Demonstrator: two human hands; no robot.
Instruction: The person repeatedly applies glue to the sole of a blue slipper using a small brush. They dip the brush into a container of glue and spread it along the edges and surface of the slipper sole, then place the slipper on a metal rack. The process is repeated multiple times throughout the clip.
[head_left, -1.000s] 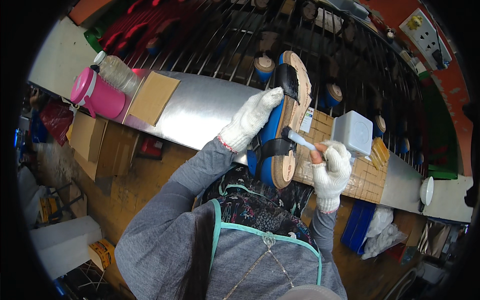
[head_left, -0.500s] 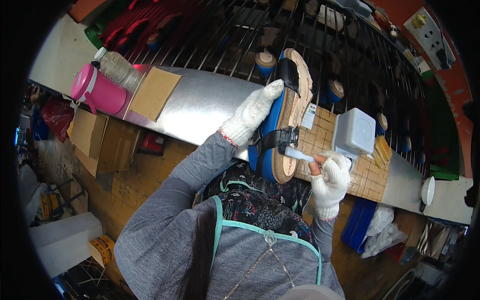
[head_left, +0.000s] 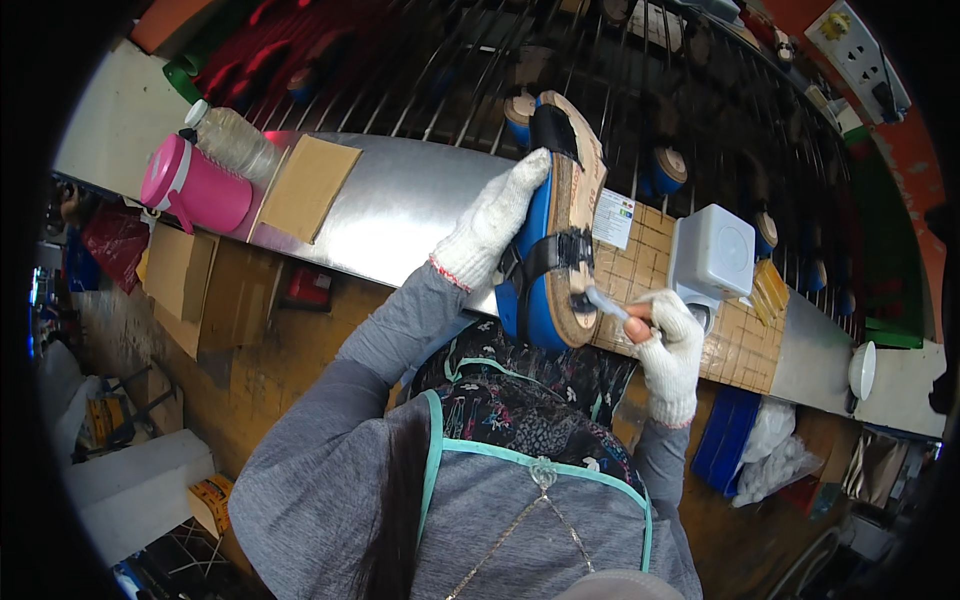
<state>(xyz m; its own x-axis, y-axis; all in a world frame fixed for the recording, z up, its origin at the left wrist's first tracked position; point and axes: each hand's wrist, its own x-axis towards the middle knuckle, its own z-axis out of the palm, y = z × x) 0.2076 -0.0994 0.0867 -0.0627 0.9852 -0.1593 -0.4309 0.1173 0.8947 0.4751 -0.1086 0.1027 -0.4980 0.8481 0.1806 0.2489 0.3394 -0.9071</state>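
Your left hand (head_left: pixel 490 220) clasps the sandal (head_left: pixel 574 200) by its blue side (head_left: pixel 541 310); your right hand (head_left: pixel 672 345) pinches the brush (head_left: pixel 606 304), tip at the sandal's near end. Held up by the bench (head_left: pixel 400 190), it likely feels stiff, its straps (head_left: pixel 545 257) softer; the blue side seems the surest hold.

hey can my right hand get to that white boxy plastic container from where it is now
Probably yes: the white boxy plastic container stands just beyond the white-gloved right hand, with no clear obstacle between them, though that hand is occupied with a pale-handled, dark-tipped brush.
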